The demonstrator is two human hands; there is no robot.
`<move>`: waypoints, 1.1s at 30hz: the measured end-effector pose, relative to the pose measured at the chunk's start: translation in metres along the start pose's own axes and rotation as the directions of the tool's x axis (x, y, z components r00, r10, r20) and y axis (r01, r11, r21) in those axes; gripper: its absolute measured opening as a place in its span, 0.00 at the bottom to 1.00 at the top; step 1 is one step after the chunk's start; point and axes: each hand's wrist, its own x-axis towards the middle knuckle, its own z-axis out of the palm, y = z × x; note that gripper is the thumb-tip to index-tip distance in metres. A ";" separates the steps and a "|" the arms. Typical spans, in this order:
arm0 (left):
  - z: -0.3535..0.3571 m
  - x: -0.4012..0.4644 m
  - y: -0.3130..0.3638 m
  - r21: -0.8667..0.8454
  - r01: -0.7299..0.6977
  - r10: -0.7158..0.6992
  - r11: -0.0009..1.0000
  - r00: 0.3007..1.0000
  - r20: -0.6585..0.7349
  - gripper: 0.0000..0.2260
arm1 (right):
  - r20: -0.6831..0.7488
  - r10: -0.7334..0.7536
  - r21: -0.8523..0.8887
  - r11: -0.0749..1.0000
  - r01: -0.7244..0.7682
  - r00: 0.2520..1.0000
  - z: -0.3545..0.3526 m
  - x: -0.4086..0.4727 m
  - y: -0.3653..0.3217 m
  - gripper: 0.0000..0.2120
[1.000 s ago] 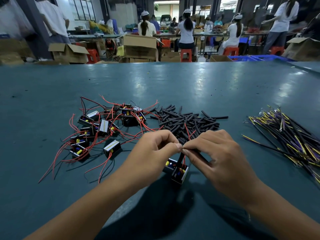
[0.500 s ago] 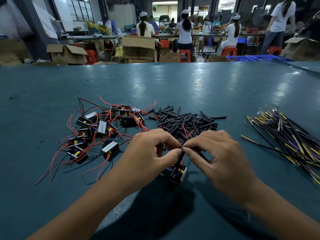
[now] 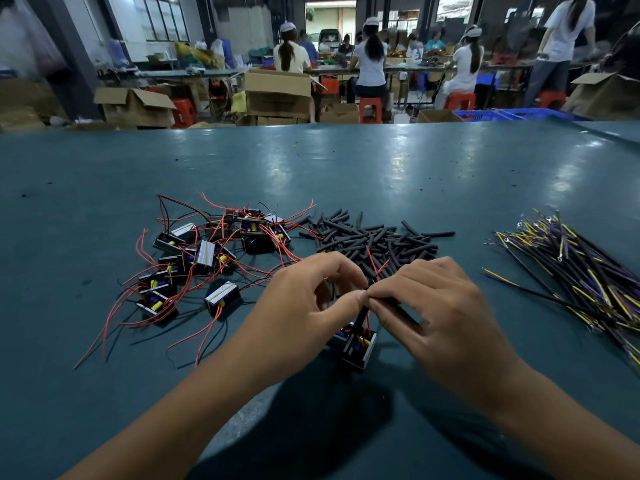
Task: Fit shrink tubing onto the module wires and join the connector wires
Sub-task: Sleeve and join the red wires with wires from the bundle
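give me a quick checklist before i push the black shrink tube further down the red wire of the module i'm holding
1. Left hand pinches at the wire end: ok.
2. Right hand grips the black shrink tube: ok.
3. Red wire already inside the tube: cannot tell, fingers hide it.
4. Small black open-topped module hangs below the fingers, free of the pile of modules: ok.
5. Heap of spare black tubes close by: ok.
6. Bundle of yellow and purple connector wires ready on the right: ok.

Black module dangling; tubing on wire
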 end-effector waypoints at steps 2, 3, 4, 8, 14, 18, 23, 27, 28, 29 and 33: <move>-0.003 -0.001 0.002 0.061 -0.068 0.068 0.996 0.998 0.001 0.04 | 0.015 0.024 0.022 0.999 -0.025 1.000 -0.001 0.000 0.000 0.03; -0.004 -0.001 0.001 0.084 -0.089 0.089 0.992 0.996 0.000 0.04 | 0.021 0.035 0.032 0.999 -0.036 0.999 -0.001 0.000 0.000 0.03; -0.005 -0.001 0.001 0.110 -0.107 0.107 0.988 0.994 0.002 0.04 | 0.026 0.044 0.040 0.998 -0.045 0.999 -0.001 0.001 0.000 0.04; -0.005 0.003 -0.002 0.181 -0.165 0.167 0.969 0.986 0.008 0.05 | 0.047 0.067 0.066 0.995 -0.070 0.997 -0.003 0.002 -0.001 0.04; 0.001 0.003 -0.007 0.372 -0.278 0.324 0.886 0.943 -0.068 0.07 | 0.075 0.097 0.102 0.989 -0.105 0.992 -0.006 0.004 -0.002 0.05; 0.003 0.005 -0.009 0.297 -0.227 0.256 0.927 0.965 -0.060 0.07 | 0.065 0.121 0.118 0.985 -0.128 0.991 -0.007 0.004 0.001 0.04; -0.001 0.007 -0.013 0.218 -0.180 0.183 0.959 0.983 0.007 0.08 | 0.065 0.122 0.113 0.985 -0.128 0.990 -0.007 0.003 0.003 0.05; 0.002 0.005 -0.009 0.224 -0.189 0.195 0.956 0.981 -0.006 0.08 | 0.062 0.107 0.115 0.987 -0.114 0.992 -0.007 0.003 0.002 0.04; 0.002 0.005 -0.009 0.213 -0.183 0.190 0.960 0.982 -0.012 0.07 | 0.061 0.110 0.115 0.986 -0.116 0.992 -0.007 0.003 0.002 0.05; 0.004 0.004 -0.010 0.189 -0.167 0.174 0.968 0.984 -0.021 0.07 | 0.059 0.114 0.113 0.986 -0.120 0.992 -0.007 0.003 0.002 0.05; 0.012 0.000 -0.008 0.095 -0.106 0.113 0.990 0.991 -0.066 0.06 | 0.046 0.142 0.123 0.982 -0.147 0.989 -0.007 0.002 0.002 0.04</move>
